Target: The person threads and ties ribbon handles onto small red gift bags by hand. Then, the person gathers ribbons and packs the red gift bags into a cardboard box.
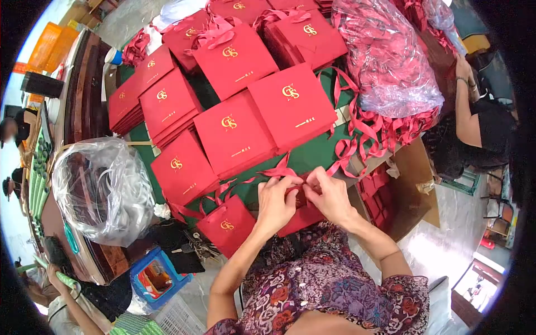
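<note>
Both my hands meet over a red paper bag [301, 219] at the table's near edge. My left hand [276, 200] has its fingers pinched on red ribbon at the bag's top. Close beside it, my right hand [328, 196] is also pinched on the ribbon; the fingertips nearly touch and hide the exact hold. Another red bag [228, 224] with a gold logo lies just left of my left hand. Stacks of flat red bags [234, 134] cover the green tabletop [268, 166] beyond. Loose red ribbons [363, 134] spread to the right of them.
A clear plastic bag of red ribbon [385, 61] sits at the back right. At left is a clear plastic bag [106, 190]. An open cardboard box [416, 190] holding red items stands right, a blue stool [159, 276] lower left. Other people sit at both sides.
</note>
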`<state>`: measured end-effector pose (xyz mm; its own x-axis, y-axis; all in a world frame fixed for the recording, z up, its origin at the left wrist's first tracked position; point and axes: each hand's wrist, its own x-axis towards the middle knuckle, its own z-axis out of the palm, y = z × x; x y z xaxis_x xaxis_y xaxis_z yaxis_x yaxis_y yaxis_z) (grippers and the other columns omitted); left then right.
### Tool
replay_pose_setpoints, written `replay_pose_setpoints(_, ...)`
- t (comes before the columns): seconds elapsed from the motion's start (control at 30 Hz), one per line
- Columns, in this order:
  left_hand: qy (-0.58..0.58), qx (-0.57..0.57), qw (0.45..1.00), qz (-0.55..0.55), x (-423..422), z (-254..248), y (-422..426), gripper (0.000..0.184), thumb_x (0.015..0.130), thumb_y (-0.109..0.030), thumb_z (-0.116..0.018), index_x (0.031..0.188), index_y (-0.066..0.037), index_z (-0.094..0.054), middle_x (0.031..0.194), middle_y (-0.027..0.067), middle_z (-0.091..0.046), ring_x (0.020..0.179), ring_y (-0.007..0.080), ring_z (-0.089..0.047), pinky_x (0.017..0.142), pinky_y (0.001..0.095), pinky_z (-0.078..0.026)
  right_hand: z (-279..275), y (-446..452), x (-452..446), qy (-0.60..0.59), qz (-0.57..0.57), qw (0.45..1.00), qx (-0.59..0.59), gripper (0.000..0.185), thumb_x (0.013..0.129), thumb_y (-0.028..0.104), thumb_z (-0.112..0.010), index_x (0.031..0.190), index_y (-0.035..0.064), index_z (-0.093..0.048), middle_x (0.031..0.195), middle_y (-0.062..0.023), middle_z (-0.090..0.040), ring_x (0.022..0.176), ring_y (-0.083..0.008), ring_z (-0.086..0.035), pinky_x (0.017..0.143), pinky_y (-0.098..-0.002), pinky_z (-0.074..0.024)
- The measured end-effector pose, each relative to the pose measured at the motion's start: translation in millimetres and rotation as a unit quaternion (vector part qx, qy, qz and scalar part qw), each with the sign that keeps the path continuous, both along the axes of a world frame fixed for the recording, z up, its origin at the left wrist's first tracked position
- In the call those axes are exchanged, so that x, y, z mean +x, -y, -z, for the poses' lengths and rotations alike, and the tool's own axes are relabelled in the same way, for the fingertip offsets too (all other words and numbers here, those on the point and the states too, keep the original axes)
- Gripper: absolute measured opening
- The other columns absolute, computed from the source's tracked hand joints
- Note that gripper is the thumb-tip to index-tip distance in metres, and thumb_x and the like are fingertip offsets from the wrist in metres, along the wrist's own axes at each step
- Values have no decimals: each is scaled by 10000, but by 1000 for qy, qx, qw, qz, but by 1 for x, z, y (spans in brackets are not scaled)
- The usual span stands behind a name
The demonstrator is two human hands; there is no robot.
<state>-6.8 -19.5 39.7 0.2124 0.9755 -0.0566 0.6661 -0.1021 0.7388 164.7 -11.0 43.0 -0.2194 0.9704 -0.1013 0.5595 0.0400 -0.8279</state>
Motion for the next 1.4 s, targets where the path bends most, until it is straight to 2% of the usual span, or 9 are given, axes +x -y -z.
replay_pose_setpoints(0.23, 164, -77, 982, -56, -1, 16, -2, 174, 822, -96, -751, 960, 1, -707, 868, 136, -746, 893, 235, -743, 770, 313, -572, -4, 0, 9, 75, -113, 981, 140, 270, 822, 133, -738, 1010, 69, -554, 817, -101, -609, 789, -306, -634, 670, -396, -522)
replay_pose_setpoints(0.4, 74, -16, 996, -38, 7, 9, 2, 222, 759, -194, -808, 909, -52, -728, 850, 106, -749, 826, 216, -727, 795, 342, -534, -24, -14, 32, 7, -92, 991, 98, 172, 868, 125, -717, 1000, 28, -662, 882, -102, -614, 847, -248, -631, 664, -355, -493)
replay_pose_setpoints(0.53, 7, 60, 997, -57, 16, 1, 17, 190, 700, -203, -820, 867, -152, -745, 725, -11, -685, 771, 176, -562, 813, 381, -340, -20, -29, 39, -1, -167, 986, -19, 172, 903, 200, -665, 909, 30, -646, 848, -116, -616, 819, -298, -628, 711, -389, -495)
replay_pose_setpoints(0.67, -25, 201, 979, -38, 21, -9, 30, 127, 743, -175, -775, 849, -141, -714, 717, -25, -639, 731, 180, -525, 797, 362, -361, -20, -44, 44, -3, -253, 959, -129, 198, 893, 206, -681, 949, 17, -691, 855, -115, -640, 756, -255, -640, 681, -354, -488)
replay_pose_setpoints(0.83, -78, 283, 956, 3, 26, -6, 38, 159, 736, -146, -774, 884, -154, -716, 742, -63, -667, 712, 156, -511, 794, 352, -355, -29, -54, 40, 62, -299, 948, -90, 259, 857, 285, -699, 867, 26, -703, 792, -108, -658, 729, -259, -649, 673, -376, -490)
replay_pose_setpoints(0.93, -85, 265, 960, -10, 20, -10, 32, 145, 735, -162, -778, 866, -151, -716, 731, -62, -660, 712, 156, -511, 791, 353, -355, -20, -54, 34, -12, -285, 953, -103, 225, 839, 252, -710, 830, 28, -700, 733, -83, -652, 678, -207, -644, 625, -342, -481)
replay_pose_setpoints(1.13, -5, 162, 987, -13, 16, -11, 23, 119, 749, -185, -799, 840, -164, -726, 732, -31, -663, 724, 183, -539, 777, 357, -355, 4, -57, 26, -143, 0, 987, -74, 166, 866, 170, -713, 865, 7, -681, 725, 12, -620, 684, -64, -560, 632, -270, -464)
replay_pose_setpoints(1.3, 34, 71, 992, -98, 0, -14, 14, 141, 770, -176, -795, 857, -117, -702, 777, 18, -681, 812, 197, -632, 825, 356, -377, -16, -63, 48, -41, -28, 999, 17, 120, 926, 127, -645, 957, 15, -676, 929, -122, -657, 883, -276, -654, 765, -361, -503)
replay_pose_setpoints(1.4, 21, 60, 991, -117, -7, -2, 10, 154, 768, -183, -797, 861, -114, -696, 775, 28, -677, 810, 207, -634, 819, 364, -382, -7, -56, 73, 11, -154, 981, 115, 108, 919, 79, -633, 987, 24, -696, 847, -102, -620, 787, -235, -622, 698, -331, -484)
